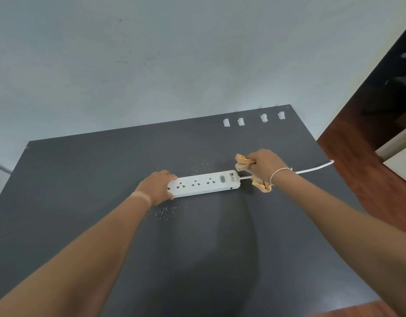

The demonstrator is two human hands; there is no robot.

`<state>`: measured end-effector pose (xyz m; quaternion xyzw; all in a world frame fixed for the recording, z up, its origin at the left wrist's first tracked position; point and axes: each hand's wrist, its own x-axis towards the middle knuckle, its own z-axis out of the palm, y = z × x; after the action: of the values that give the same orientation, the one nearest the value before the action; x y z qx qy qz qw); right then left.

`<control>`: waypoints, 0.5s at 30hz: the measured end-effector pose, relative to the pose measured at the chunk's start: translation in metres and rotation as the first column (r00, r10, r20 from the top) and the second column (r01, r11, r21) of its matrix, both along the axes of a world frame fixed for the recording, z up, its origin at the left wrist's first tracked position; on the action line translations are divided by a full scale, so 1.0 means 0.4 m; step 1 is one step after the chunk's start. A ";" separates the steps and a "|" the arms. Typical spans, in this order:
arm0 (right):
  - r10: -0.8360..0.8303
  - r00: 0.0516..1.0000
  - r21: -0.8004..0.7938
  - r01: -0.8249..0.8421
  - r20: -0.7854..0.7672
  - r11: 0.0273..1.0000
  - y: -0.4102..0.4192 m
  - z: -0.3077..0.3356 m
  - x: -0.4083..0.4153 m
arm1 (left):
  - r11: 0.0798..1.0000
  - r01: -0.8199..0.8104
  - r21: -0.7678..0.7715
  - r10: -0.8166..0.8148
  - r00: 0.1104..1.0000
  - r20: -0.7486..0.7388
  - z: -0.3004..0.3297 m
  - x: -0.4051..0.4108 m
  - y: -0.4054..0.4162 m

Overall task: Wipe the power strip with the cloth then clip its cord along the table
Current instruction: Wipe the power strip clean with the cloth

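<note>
One white power strip (204,184) lies flat near the middle of the dark grey table (83,179), with its long side running from left to right. Its body is a smooth plastic bar with rounded corners; on the top face there are three socket groups in a row, then a small grey oval switch and a dark printed logo at the right end. The left hand (157,187) grips the left end of the strip, with the fingers curled over the far edge and the thumb at the near edge. From the right end a thin white cord (314,168) comes out, passes under the right hand (266,167) and runs to the right edge of the table, where it bends over. The right hand is clamped on an orange cloth (243,162), which is soft and crumpled; one bunch of it sticks out on the far side of the fist and another bunch hangs below the wrist, just beside the right end of the strip. A thin white band goes around the right wrist. Small pale crumbs (164,212) are scattered on the matte table surface, some in front of the left wrist and some behind the strip. Four small white plastic cord clips (226,122) stand in a row near the far edge of the table, well apart from the strip. Behind the table is a plain pale wall (151,65), and at the right there is a reddish wooden floor (357,156).
</note>
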<state>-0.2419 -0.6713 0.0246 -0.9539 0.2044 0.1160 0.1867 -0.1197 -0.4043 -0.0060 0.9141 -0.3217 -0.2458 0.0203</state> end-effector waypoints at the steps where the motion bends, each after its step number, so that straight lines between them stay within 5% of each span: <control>1: 0.021 0.999 0.048 -0.022 0.033 0.999 0.004 -0.001 -0.001 | 1.000 -0.009 -0.005 0.009 1.000 -0.001 0.001 0.000 0.001; 5: 0.091 0.990 0.042 -0.087 -0.105 0.995 0.035 -0.009 -0.011 | 1.000 -0.015 -0.006 0.015 1.000 -0.006 0.000 -0.005 0.000; 8: -0.016 0.999 -0.039 0.017 0.029 0.999 0.011 -0.005 -0.003 | 1.000 -0.026 -0.012 0.026 1.000 -0.001 -0.001 -0.011 0.000; 13: 0.200 0.975 0.169 -0.181 -0.097 0.969 0.107 0.001 -0.011 | 0.999 -0.037 -0.021 0.037 0.999 -0.010 0.001 -0.013 0.004; 15: 0.165 0.986 0.203 -0.158 -0.018 0.966 0.118 0.002 -0.001 | 0.999 -0.044 -0.031 0.044 0.999 -0.026 0.001 -0.014 0.010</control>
<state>-0.2424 -0.6242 0.0253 -0.9415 0.1164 0.1676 0.2682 -0.1254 -0.4003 -0.0054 0.9174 -0.3051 -0.2516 0.0441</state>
